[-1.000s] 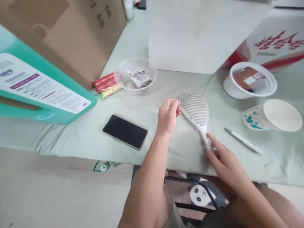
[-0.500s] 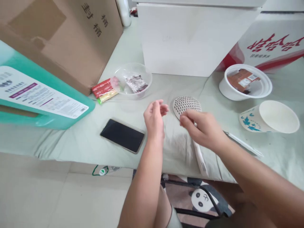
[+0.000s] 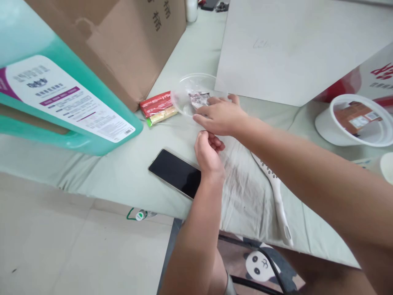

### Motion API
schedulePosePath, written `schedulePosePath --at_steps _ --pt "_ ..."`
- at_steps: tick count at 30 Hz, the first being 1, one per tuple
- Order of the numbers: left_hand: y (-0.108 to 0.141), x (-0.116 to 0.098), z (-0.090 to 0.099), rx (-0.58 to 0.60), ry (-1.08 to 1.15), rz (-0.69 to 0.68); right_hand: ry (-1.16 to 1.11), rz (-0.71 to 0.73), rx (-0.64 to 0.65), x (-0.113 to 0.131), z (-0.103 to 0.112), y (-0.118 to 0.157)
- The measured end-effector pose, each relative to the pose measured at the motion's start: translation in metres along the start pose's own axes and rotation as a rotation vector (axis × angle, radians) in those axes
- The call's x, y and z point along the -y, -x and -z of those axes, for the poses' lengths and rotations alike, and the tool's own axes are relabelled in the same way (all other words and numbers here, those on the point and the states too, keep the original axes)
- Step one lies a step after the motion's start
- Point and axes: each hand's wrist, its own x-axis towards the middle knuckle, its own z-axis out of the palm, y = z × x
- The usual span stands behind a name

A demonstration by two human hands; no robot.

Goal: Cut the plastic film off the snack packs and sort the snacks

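one clear, round plastic bowl point(image 3: 186, 89) on pale green cloth point(image 3: 242, 192), crinkled silver packet point(image 3: 197, 99) inside; person's right hand point(image 3: 219, 115) over its near side, fingers fanned, grip uncertain; left hand point(image 3: 210, 153) loosely half-open, near black rectangular phone point(image 3: 175, 172).

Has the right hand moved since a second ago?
Yes. Against the clear bowl, the right hand has moved leftward and away from the person, from the perforated ladle's handle to the bowl's near-right side.
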Motion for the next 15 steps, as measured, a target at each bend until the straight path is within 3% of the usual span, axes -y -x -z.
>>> schedulePosePath --at_steps 6,11,15 --pt "0.008 -0.003 0.000 0.014 0.018 0.016 -0.076 0.013 -0.130 -0.004 -0.003 0.006" --pt "0.016 0.001 -0.002 0.056 0.002 -0.009 -0.185 0.071 -0.412 -0.024 -0.005 0.004" --pt "0.018 0.011 -0.008 0.137 -0.060 0.016 -0.297 0.103 -0.607 -0.042 0.006 0.017"
